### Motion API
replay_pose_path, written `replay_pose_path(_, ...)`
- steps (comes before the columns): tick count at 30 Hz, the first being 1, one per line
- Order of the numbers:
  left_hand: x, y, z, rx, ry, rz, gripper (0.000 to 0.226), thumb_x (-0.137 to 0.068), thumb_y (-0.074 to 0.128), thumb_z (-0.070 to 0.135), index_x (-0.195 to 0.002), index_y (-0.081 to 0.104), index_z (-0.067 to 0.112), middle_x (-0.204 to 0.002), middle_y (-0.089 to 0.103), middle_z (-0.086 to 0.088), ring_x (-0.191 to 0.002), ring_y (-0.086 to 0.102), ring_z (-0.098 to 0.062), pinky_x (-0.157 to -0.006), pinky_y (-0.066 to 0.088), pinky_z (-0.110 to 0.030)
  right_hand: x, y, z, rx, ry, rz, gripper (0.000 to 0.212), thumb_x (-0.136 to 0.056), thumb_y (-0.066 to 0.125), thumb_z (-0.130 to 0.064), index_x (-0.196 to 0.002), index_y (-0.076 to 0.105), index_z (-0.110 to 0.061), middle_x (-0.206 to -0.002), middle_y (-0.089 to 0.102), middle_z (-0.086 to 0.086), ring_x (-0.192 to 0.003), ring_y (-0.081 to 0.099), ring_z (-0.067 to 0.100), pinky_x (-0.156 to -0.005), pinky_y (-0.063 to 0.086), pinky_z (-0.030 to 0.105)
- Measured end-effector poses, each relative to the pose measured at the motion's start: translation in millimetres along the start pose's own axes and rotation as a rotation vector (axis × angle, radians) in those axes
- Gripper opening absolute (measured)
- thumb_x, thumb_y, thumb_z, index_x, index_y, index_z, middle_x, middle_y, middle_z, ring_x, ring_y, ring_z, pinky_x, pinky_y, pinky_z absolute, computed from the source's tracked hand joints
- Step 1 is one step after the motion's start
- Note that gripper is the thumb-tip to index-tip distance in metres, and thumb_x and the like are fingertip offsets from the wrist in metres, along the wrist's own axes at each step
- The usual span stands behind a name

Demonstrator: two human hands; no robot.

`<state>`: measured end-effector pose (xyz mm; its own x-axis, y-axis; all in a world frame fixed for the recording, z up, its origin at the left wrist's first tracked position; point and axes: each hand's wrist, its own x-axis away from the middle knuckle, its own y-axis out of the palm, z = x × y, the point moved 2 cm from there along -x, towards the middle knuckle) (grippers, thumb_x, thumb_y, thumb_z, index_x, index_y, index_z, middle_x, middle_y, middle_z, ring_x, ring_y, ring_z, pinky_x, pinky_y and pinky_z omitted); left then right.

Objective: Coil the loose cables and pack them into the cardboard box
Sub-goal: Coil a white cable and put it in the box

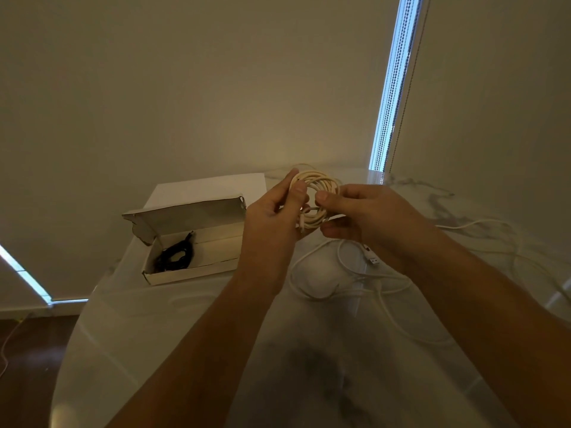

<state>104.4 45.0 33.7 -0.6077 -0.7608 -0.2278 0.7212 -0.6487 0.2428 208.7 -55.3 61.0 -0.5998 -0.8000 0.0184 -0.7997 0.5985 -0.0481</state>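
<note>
A: Two hands up over the table [173, 329], both on one coil. The left hand [272, 217] pinches the cream cable coil [318, 183] at its left edge, thumb on the front, fingers behind. The right hand [364, 214] pinches the coil's right side, thumb pressed on top of the loops, fingers curled underneath.

B: Where's the coil relative to the box?

A: Held in the air, to the right of the cardboard box [191, 267], not touching it. The box sits open on the table's left side, lid flap [185, 216] standing up at the back. A coiled black cable [176, 256] lies inside, toward the left end.

B: Anything loose left?

A: Yes. A white cable [321, 267] sprawls uncoiled on the tabletop below and to the right of the hands (looping strands, hard to count how many cables). A USB plug [372, 259] lies just beneath the right wrist. More white strands trail off toward the right edge of the table.

B: Surface?

A: Pale marble-look top, glossy. A flat white sheet [210, 188] lies behind the box.
</note>
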Motion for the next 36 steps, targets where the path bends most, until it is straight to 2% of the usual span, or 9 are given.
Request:
replay_pose_path(3,1.0,3.6,1.8,0.026,-0.022,-0.084,0.048,-0.095,0.059,0.039,-0.137,0.058,0.016,-0.119,0.072,-0.006,-0.110,0.070,-0.020,-0.094,0.056,-0.040,-2.1,-2.8,1.2,-0.072,-0.018,0.081,0.024,-0.089,0.072,-0.022,-0.098,0.074,0.001,-0.092,0.075,0.015,-0.079,0.072,0.024,-0.072,0.060,0.028)
replay_pose_path(6,3.5,8.5,-0.1,-0.014,-0.018,-0.151,0.095,-0.073,0.070,0.058,-0.153,0.035,0.020,-0.129,0.067,0.002,-0.119,0.064,-0.013,-0.103,0.050,-0.038,-4.6,-8.4,2.9,-0.149,-0.045,0.165,0.023,-0.089,0.071,-0.021,-0.096,0.074,0.001,-0.090,0.073,0.016,-0.079,0.071,0.023,-0.074,0.060,0.028)
replay_pose_path(8,5.2,11.5,-2.4,-0.115,0.024,-0.193,0.103,-0.071,0.076,0.050,-0.156,0.025,0.023,-0.136,0.061,0.005,-0.125,0.060,-0.010,-0.106,0.049,-0.038,-4.8,-10.9,3.3,-0.207,-0.053,0.165,0.023,-0.090,0.070,-0.021,-0.099,0.074,0.000,-0.095,0.075,0.015,-0.087,0.074,0.025,-0.077,0.060,0.031)
replay_pose_path(10,5.6,12.4,-5.3,-0.177,0.072,-0.187,0.090,-0.078,0.077,0.037,-0.154,0.031,0.023,-0.137,0.061,0.005,-0.125,0.059,-0.011,-0.105,0.050,-0.040,-4.6,-11.0,3.5,-0.249,-0.056,0.157,0.023,-0.090,0.070,-0.020,-0.100,0.073,0.000,-0.095,0.076,0.015,-0.090,0.074,0.025,-0.077,0.059,0.030)
replay_pose_path(13,4.6,10.9,-6.5,-0.173,0.140,-0.090,0.056,-0.096,0.064,0.025,-0.148,0.045,0.017,-0.133,0.065,0.001,-0.121,0.063,-0.011,-0.103,0.052,-0.041,-6.0,-8.7,4.8,-0.251,-0.063,0.164,0.021,-0.089,0.071,-0.020,-0.097,0.073,0.000,-0.083,0.075,0.009,-0.080,0.073,0.020,-0.074,0.058,0.028)
replay_pose_path(16,3.2,8.5,-7.0,-0.080,0.109,-0.022,0.042,-0.102,0.054,0.020,-0.144,0.051,0.013,-0.129,0.067,-0.004,-0.117,0.066,-0.015,-0.099,0.055,-0.039,-7.2,-7.3,6.0,-0.244,-0.050,0.162,0.021,-0.089,0.072,-0.020,-0.097,0.072,-0.001,-0.074,0.074,0.003,-0.072,0.071,0.014,-0.070,0.057,0.025)
replay_pose_path(23,-1.2,3.8,-5.7,-0.094,0.085,-0.046,0.038,-0.105,0.047,0.014,-0.142,0.053,0.010,-0.129,0.067,-0.007,-0.115,0.067,-0.017,-0.093,0.057,-0.033,-8.8,-13.8,3.5,-0.120,-0.052,0.214,0.033,-0.088,0.073,-0.028,-0.115,0.066,-0.009,-0.094,0.075,0.013,-0.072,0.073,0.021,-0.066,0.059,0.029)
replay_pose_path(29,-0.6,2.7,-8.9,-0.131,0.078,-0.048,0.037,-0.105,0.046,0.014,-0.142,0.053,0.012,-0.128,0.067,-0.006,-0.114,0.067,-0.016,-0.093,0.057,-0.033,-8.1,-15.0,1.8,0.153,-0.196,0.262,0.028,-0.095,0.063,-0.017,-0.121,0.069,-0.013,-0.088,0.075,0.007,-0.069,0.073,0.018,-0.066,0.061,0.026)
replay_pose_path(36,6.2,1.3,-7.0,-0.031,-0.008,0.040,0.038,-0.103,0.052,0.018,-0.140,0.051,0.008,-0.125,0.067,-0.012,-0.110,0.069,-0.019,-0.090,0.058,-0.032,-6.8,-14.0,1.5,0.099,-0.181,0.214,0.022,-0.094,0.064,-0.012,-0.114,0.073,-0.011,-0.081,0.076,0.009,-0.064,0.071,0.016,-0.066,0.061,0.026)
